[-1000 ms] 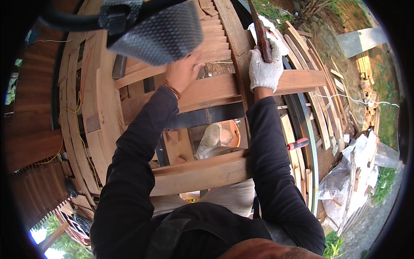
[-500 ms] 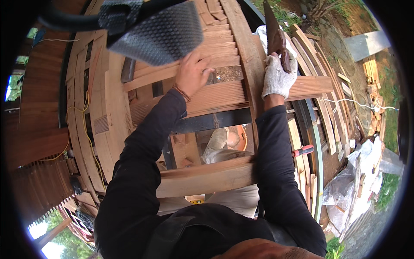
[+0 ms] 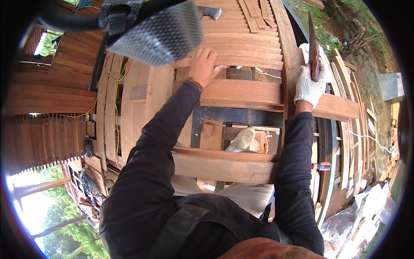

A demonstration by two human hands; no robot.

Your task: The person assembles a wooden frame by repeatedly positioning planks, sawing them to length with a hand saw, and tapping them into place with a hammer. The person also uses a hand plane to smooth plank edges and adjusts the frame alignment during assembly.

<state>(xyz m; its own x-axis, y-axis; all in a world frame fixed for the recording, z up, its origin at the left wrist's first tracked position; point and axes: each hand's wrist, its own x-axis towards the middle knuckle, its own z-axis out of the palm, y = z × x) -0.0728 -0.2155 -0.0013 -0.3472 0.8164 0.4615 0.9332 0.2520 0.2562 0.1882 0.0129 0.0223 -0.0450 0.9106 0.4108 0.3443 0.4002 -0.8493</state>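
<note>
My left hand (image 3: 204,65), bare with a beaded bracelet, lies with fingers apart on the nearest of the closely laid wooden slats (image 3: 246,43). In a white knit glove, my right hand (image 3: 310,90) is closed round the brown handle of a handsaw (image 3: 315,56). The saw's blade points away from me and is seen nearly edge-on. This hand is beside the long side beam (image 3: 290,64), above the end of a grooved board (image 3: 246,91) that sticks out past the beam. A thick wooden crosspiece (image 3: 224,167) lies nearer to my body.
A red and black screwdriver (image 3: 321,166) lies right of my right forearm. Loose strips (image 3: 254,15) and a metal tool head (image 3: 211,12) rest on the far slats. Gaps between boards show a dark metal frame (image 3: 241,115) and my shoe (image 3: 241,139). A yellow cord (image 3: 115,108) runs at left.
The view has turned, so the scene sits farther right. Along the slat, my left hand has shifted left. My right hand still grips the saw, whose blade now looks more upright.
</note>
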